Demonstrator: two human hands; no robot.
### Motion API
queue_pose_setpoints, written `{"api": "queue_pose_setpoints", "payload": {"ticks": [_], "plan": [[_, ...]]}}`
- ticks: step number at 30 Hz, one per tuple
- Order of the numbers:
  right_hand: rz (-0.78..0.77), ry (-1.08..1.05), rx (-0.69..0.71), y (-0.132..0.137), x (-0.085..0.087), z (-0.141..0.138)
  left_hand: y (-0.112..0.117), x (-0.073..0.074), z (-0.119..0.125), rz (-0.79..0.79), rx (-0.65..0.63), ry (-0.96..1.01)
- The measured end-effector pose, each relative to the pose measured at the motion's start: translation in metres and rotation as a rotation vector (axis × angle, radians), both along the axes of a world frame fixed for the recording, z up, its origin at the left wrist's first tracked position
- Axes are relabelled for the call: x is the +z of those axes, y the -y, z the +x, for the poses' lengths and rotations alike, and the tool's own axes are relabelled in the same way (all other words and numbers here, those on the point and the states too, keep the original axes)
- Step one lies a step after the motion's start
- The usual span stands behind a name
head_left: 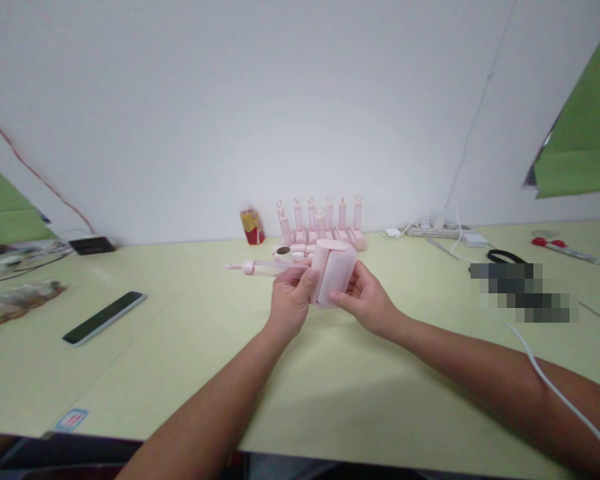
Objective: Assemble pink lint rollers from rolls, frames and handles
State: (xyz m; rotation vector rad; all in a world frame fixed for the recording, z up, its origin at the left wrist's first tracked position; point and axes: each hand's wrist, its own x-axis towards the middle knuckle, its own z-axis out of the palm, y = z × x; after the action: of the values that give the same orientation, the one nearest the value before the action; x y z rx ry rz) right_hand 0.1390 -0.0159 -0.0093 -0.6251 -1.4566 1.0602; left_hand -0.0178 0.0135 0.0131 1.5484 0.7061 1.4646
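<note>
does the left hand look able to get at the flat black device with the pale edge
Probably yes: nothing visible stands between the left hand and the flat black device, but that hand would likely have to let go of the pale pink rounded plastic case first.

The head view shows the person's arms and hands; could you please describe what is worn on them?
The left hand and right hand are ungloved, with no rings, watch or bracelet visible. No sleeves show on either forearm. A thin white cable crosses the right forearm in view.
</note>
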Motion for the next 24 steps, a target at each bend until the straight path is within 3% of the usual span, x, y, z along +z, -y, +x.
{"api": "queue_pose_setpoints", "payload": {"ticks": [4,6,9,11,13,18,24], "plan": [[0.028,0.036,-0.081,-0.018,0.006,0.014,-0.013,0.000,-0.009,-0.027,0.148,0.121],[0.100,0.132,-0.210,-0.035,0.012,0.035,-0.024,0.000,-0.018,-0.052,0.238,0.211],[0.267,0.539,-0.508,-0.064,0.013,0.076,-0.041,-0.004,-0.030,-0.067,0.305,0.281],[0.378,0.892,-0.591,-0.081,0.004,0.100,-0.049,-0.007,-0.034,-0.090,0.304,0.298],[0.386,1.121,-0.559,-0.093,-0.012,0.116,-0.052,-0.012,-0.034,-0.121,0.309,0.290],[0.346,1.195,-0.504,-0.105,-0.051,0.121,-0.049,-0.017,-0.030,-0.124,0.319,0.201],[0.312,1.240,-0.531,-0.109,-0.054,0.112,-0.047,-0.016,-0.029,-0.134,0.297,0.206]]}}
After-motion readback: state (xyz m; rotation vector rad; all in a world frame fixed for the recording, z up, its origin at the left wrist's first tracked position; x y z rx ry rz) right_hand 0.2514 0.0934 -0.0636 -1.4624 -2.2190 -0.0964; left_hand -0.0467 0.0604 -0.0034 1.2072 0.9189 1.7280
